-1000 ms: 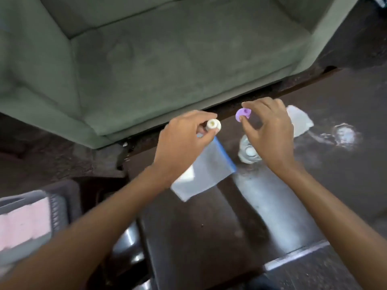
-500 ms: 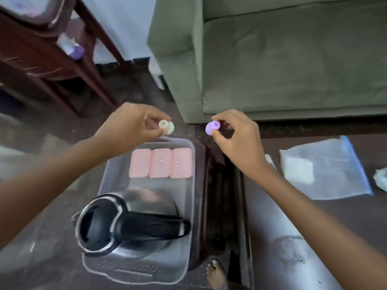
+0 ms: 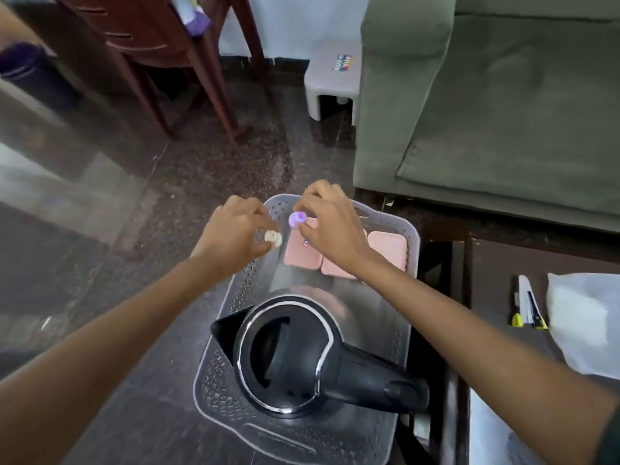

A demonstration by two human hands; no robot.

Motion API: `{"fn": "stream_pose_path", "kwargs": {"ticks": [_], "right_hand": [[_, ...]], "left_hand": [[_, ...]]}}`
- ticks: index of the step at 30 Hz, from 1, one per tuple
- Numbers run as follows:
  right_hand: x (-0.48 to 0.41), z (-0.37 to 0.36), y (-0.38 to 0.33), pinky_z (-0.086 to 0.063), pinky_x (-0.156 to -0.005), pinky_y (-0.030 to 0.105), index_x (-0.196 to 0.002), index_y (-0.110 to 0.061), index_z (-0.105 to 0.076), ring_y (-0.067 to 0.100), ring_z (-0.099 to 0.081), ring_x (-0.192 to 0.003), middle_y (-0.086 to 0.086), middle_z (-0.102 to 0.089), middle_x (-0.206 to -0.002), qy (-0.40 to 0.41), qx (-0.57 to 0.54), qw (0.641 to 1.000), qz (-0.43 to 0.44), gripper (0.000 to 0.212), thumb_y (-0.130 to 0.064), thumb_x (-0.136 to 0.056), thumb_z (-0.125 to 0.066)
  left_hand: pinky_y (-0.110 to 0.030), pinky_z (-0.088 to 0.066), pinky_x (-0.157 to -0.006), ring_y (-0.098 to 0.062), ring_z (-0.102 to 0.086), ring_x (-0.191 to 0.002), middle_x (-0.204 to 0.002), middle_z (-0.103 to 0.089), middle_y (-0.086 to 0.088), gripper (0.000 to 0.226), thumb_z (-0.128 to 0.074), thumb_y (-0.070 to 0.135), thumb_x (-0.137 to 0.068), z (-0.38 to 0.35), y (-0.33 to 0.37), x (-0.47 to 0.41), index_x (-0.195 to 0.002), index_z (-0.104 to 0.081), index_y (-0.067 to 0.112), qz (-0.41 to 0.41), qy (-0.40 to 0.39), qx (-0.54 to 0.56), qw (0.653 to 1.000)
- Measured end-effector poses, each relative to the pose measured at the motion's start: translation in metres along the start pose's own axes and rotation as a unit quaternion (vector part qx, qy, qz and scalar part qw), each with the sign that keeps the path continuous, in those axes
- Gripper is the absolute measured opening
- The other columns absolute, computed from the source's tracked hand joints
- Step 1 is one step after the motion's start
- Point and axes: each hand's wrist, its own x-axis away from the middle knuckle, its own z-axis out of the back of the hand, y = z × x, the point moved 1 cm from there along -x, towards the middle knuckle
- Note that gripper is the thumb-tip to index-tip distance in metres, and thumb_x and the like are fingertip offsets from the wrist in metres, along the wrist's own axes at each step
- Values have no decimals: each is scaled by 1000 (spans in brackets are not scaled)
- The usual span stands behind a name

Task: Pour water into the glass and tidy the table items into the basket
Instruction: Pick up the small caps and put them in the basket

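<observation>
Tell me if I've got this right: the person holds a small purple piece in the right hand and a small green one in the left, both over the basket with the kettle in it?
Not quite. In the head view the piece in the left hand is a cream-white piece, not green. The rest holds: the right hand pinches the purple piece, and both are over the basket holding the kettle.
</observation>
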Motion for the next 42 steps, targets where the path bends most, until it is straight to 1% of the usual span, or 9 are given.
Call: {"fn": "stream_pose_path", "kwargs": {"ticks": [4,9,14,17,22,30,37,39,42], "right_hand": [[-22,-30,1,-31,-81,39,-77,-13,-69,34,-49,-100,8,-60,-109,-20,132,991,1,6,-16,-73,-65],[-40,-44,-4,-23,-91,41,-84,-14,-70,31,-44,-108,5,-59,-109,-47,151,987,-14,12,-16,-76,-61],[-43,-46,-2,-13,-103,48,-86,-20,-71,31,-40,-113,4,-57,-113,-72,181,980,-34,13,-18,-79,-61],[-41,-47,-2,-5,-107,49,-87,-22,-72,31,-39,-114,5,-57,-113,-97,211,972,-23,13,-19,-81,-60],[-41,-47,0,-4,-109,48,-88,-21,-71,31,-38,-116,6,-57,-114,-108,225,968,-23,13,-19,-79,-62],[-44,-45,1,-11,-110,47,-94,-22,-68,28,-39,-115,4,-56,-114,-147,229,962,-30,18,-25,-79,-60],[-29,-23,0,-29,-90,39,-87,-13,-68,31,-49,-102,7,-61,-103,-82,142,986,23,20,-21,-73,-56],[-9,-19,0,-32,-88,43,-85,-14,-68,33,-51,-99,8,-62,-104,-68,165,983,50,29,-32,-68,-52],[18,-23,8,-24,-100,53,-110,-16,-58,36,-45,-113,13,-52,-126,-147,229,960,62,63,-46,-57,-70]], "left_hand": [[-53,-39,-91,-41,-47,-121,-125,-61,-6,22,-81,24,-60,-30,-8,-1,-79,-73,30,-7,15,-93,996],[-55,-30,-103,-40,-25,-137,-144,-45,-6,3,-73,22,-72,-48,-10,-3,-73,-72,24,33,45,-74,996],[-54,-20,-108,-38,-9,-143,-154,-28,-4,8,-67,28,-80,-59,-13,-4,-85,-72,25,76,32,-20,996],[-54,-23,-108,-39,-12,-143,-153,-30,-7,20,-68,29,-78,-59,-17,-5,-98,-71,26,88,30,-11,996],[-56,-35,-100,-43,-32,-136,-139,-49,-13,27,-78,22,-65,-60,-19,-5,-90,-72,21,81,41,-43,995],[-48,-26,-107,-35,-15,-143,-145,-40,-6,27,-67,32,-79,-63,-14,-22,-100,-70,16,113,6,-80,990],[-48,-32,-103,-32,-17,-142,-139,-44,-6,32,-66,34,-80,-59,-13,-21,-109,-66,20,136,-9,-56,989],[-50,-35,-101,-32,-21,-140,-136,-47,-8,34,-68,34,-78,-56,-15,-19,-108,-68,19,132,-9,-49,990],[-51,-37,-100,-32,-25,-138,-132,-51,-10,35,-72,30,-75,-53,-16,-18,-108,-68,18,132,-10,-35,991]]}}
